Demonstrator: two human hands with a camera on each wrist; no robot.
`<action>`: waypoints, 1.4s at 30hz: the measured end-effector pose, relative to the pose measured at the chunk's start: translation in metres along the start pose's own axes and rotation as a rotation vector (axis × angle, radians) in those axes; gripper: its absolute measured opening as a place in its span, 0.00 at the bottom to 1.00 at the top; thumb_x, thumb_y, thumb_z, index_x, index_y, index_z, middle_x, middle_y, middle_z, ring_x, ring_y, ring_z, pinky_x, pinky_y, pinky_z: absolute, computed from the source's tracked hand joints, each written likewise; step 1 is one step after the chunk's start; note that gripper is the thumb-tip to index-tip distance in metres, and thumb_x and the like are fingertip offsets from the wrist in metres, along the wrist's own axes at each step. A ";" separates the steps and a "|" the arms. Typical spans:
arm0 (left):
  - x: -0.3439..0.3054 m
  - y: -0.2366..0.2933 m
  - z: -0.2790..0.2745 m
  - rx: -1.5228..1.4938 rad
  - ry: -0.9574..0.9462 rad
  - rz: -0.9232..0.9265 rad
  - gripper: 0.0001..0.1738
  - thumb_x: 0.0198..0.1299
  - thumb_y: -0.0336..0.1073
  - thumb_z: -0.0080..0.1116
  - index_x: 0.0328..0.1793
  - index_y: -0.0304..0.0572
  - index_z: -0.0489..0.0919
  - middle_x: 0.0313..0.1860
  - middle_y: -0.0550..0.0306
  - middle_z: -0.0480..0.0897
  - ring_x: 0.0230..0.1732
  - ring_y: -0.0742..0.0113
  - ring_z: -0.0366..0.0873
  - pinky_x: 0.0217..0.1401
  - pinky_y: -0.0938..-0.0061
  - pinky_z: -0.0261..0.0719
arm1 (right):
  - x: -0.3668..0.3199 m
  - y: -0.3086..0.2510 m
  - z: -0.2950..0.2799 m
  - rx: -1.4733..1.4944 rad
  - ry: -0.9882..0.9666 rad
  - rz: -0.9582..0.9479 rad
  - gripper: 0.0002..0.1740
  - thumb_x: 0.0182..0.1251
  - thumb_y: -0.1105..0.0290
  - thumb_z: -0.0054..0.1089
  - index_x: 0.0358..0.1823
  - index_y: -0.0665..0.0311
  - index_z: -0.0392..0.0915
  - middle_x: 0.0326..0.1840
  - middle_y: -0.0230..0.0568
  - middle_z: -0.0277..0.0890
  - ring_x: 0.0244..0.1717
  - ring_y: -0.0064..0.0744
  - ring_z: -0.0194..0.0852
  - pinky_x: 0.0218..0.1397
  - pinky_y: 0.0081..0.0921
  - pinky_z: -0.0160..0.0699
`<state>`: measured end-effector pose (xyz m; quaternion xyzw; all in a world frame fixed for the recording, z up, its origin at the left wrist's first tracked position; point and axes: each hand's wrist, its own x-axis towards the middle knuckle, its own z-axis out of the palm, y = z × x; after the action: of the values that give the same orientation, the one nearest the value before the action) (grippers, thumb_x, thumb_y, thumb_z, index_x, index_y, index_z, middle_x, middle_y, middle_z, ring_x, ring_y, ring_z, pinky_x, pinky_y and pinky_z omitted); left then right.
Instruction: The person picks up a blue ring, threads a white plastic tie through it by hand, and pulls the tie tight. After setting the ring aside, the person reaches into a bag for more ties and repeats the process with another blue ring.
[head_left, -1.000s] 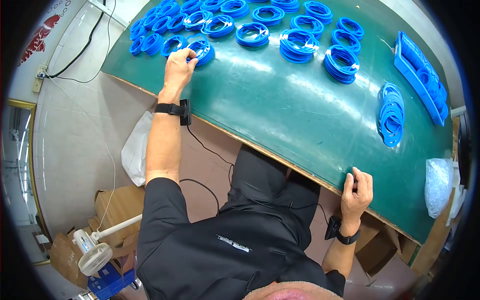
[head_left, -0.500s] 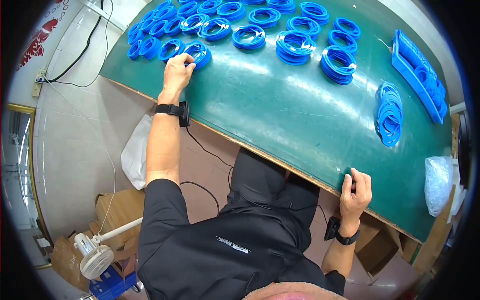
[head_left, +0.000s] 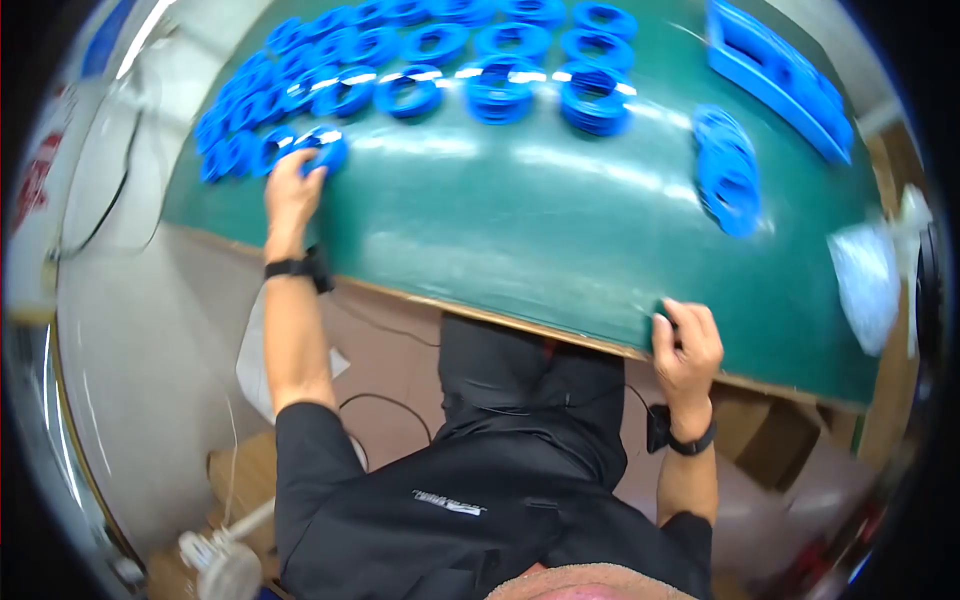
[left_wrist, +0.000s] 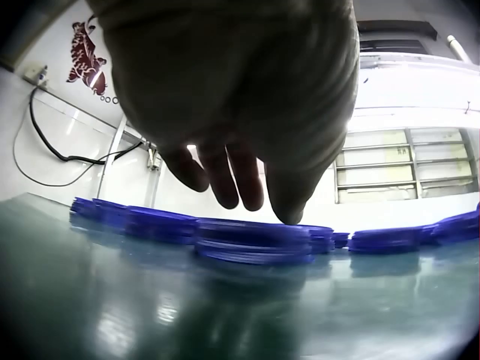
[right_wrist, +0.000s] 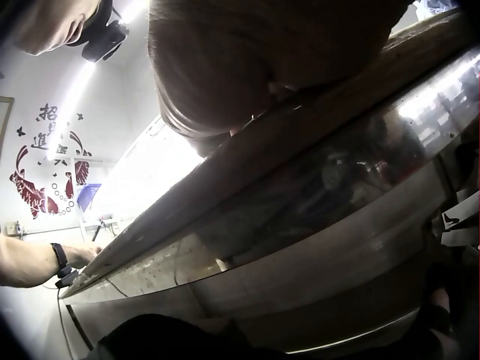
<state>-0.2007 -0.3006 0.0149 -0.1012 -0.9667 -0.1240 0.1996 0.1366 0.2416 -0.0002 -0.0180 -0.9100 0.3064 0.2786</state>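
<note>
My left hand (head_left: 291, 198) reaches to a stack of thin blue rings (head_left: 330, 155) near the table's left front edge. In the left wrist view its fingers (left_wrist: 222, 176) hang down, apart from one another, with the thumb tip right at the top of the blue ring stack (left_wrist: 255, 244). The stack lies flat on the green table. My right hand (head_left: 690, 345) rests at the table's front edge with loosely bent fingers and holds nothing. In the right wrist view the right hand (right_wrist: 225, 67) is dark against the table edge.
Several more stacks of blue rings (head_left: 410, 92) spread across the back and left of the green table (head_left: 480, 220). A fanned pile of rings (head_left: 728, 175) lies on the right. Beyond it stand a blue tray (head_left: 785, 85) and a clear plastic bag (head_left: 866, 285).
The head view has shifted, so the table and rings appear lower and further left. My left hand stays by the same ring stack; my right hand keeps its place at the edge.
</note>
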 end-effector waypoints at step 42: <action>-0.160 0.283 0.015 -0.619 -0.042 0.189 0.10 0.70 0.27 0.75 0.54 0.37 0.90 0.58 0.47 0.92 0.63 0.48 0.87 0.72 0.58 0.81 | 0.161 0.158 -0.036 -0.438 -0.046 0.421 0.18 0.74 0.54 0.75 0.43 0.63 0.90 0.41 0.52 0.92 0.46 0.53 0.92 0.52 0.47 0.88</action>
<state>0.0074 -0.0511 -0.0076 -0.2489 -0.8733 -0.3909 0.1502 -0.0024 0.4219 0.0134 -0.2590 -0.9368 0.1541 0.1777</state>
